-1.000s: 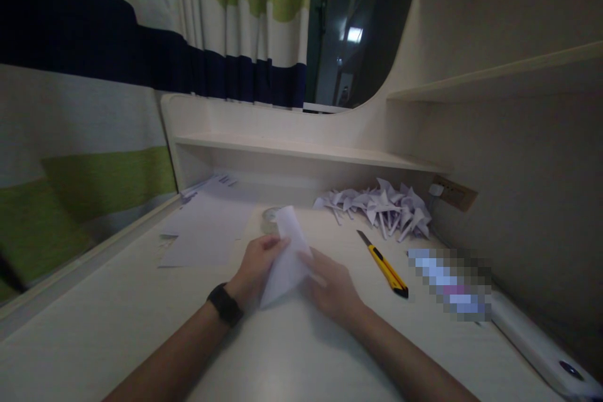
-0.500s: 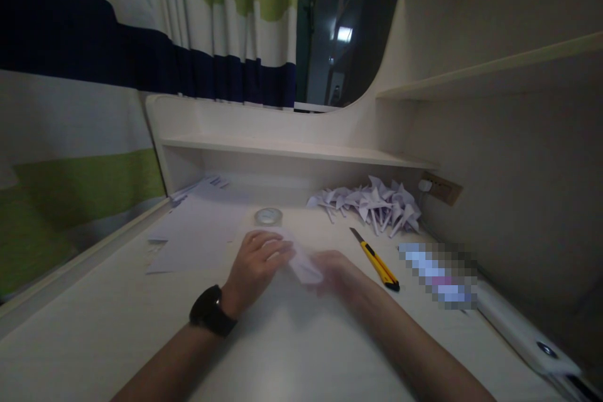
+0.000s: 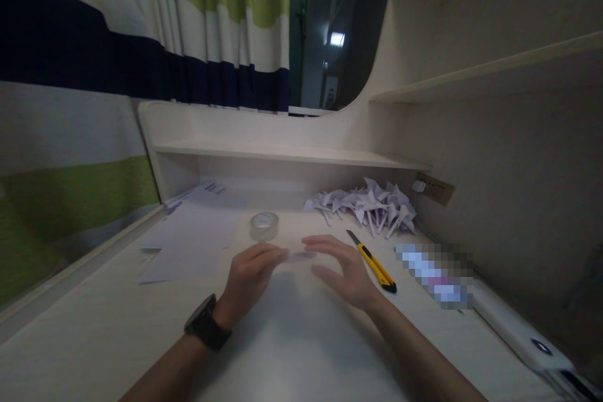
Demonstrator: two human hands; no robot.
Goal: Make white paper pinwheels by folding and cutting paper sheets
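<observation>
My left hand [image 3: 249,276], a black watch [image 3: 205,330] on its wrist, rests low over the white desk [image 3: 94,339]. Its fingertips touch a folded white paper [image 3: 298,257] that lies nearly flat. Only a thin edge of that paper shows between my hands. To the right of the paper, my right hand [image 3: 340,270] hovers with fingers spread and apart, and whether its fingertips touch the paper is unclear. A yellow utility knife [image 3: 375,264] lies just right of this hand.
A clear tape roll [image 3: 264,226] stands behind my hands. Loose white sheets [image 3: 191,239] lie at the left, a pile of folded paper pinwheels [image 3: 365,204] at the back right. A white power strip [image 3: 522,334] runs along the right wall. A low shelf [image 3: 282,154] crosses the back.
The paper was held up tilted between both hands, then came down to lie nearly flat on the desk. My right hand has opened and spread its fingers.
</observation>
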